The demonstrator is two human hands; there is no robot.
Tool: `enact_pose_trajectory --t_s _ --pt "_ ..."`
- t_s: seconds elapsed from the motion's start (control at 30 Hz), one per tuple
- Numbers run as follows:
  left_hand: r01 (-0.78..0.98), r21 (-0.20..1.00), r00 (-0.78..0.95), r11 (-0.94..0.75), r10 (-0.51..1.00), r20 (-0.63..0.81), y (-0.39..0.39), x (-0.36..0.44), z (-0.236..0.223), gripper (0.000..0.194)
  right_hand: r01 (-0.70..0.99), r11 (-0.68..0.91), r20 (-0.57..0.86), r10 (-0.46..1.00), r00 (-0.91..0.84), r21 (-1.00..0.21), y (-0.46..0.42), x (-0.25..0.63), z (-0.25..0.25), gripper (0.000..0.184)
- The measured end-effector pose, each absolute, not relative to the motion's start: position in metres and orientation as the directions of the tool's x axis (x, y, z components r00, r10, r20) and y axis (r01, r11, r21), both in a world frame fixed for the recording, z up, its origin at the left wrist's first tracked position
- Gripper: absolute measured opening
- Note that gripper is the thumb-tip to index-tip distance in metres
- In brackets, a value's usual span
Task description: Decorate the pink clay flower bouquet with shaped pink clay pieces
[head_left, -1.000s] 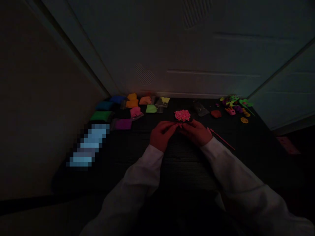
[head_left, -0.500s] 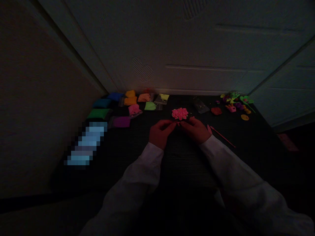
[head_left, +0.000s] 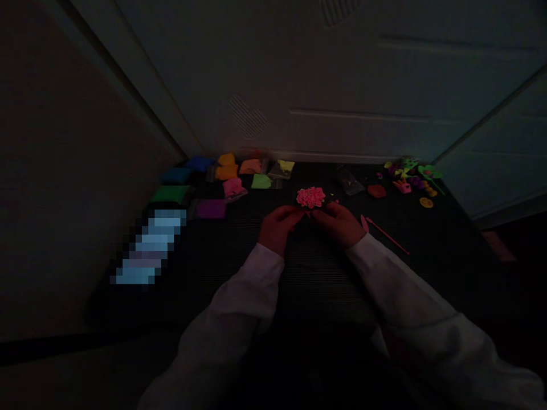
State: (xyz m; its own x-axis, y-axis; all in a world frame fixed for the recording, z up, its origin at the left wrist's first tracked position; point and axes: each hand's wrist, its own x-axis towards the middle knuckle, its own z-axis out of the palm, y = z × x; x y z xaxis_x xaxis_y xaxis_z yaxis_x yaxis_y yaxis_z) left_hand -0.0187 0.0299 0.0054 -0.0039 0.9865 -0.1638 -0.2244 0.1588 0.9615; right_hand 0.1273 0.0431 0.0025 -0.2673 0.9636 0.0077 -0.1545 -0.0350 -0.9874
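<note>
A cluster of pink clay roses (head_left: 311, 197) sits on the dark table just beyond my fingertips. My left hand (head_left: 280, 228) and my right hand (head_left: 341, 223) meet in front of it, fingers closed in a pinch. Between their fingertips shows a small strip of pink clay (head_left: 308, 214), dim and hard to make out. Two pink modelling tools, one with a flat blade (head_left: 364, 223) and one thin stick (head_left: 388, 236), lie right of my right hand. Small pink crumbs (head_left: 337, 201) lie behind my right hand.
Bags of coloured clay, among them green (head_left: 171, 194), purple (head_left: 210, 209) and orange (head_left: 226, 172), line the left and back. A bright pixelated screen (head_left: 149, 247) lies at left. A clear bag (head_left: 349, 181), red lump (head_left: 376, 191), yellow disc (head_left: 426, 203) and clay flowers (head_left: 428, 172) stand at right.
The left fingers have shifted slightly, with the thumb drawn back from the fingertips. The pink strip remains between both hands, and the view has tilted a little.
</note>
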Motion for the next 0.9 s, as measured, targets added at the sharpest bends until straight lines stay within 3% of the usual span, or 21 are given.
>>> enact_pose_trajectory --t_s 0.3,0.63,0.9 --pt "-0.040 0.997 -0.087 0.062 0.994 -0.066 0.030 -0.020 0.009 0.018 -0.160 -0.045 0.000 0.962 -0.271 -0.986 0.043 0.126 0.005 0.026" --pt "-0.178 0.951 -0.092 0.253 0.958 -0.272 0.025 -0.017 0.020 0.020 -0.099 -0.014 0.016 0.956 -0.294 -0.995 0.043 0.128 0.002 0.028" --pt "-0.126 0.955 -0.077 0.267 0.957 -0.278 0.025 -0.018 0.022 0.018 -0.075 -0.013 0.009 0.960 -0.280 -0.997 0.042 0.128 0.004 0.025"
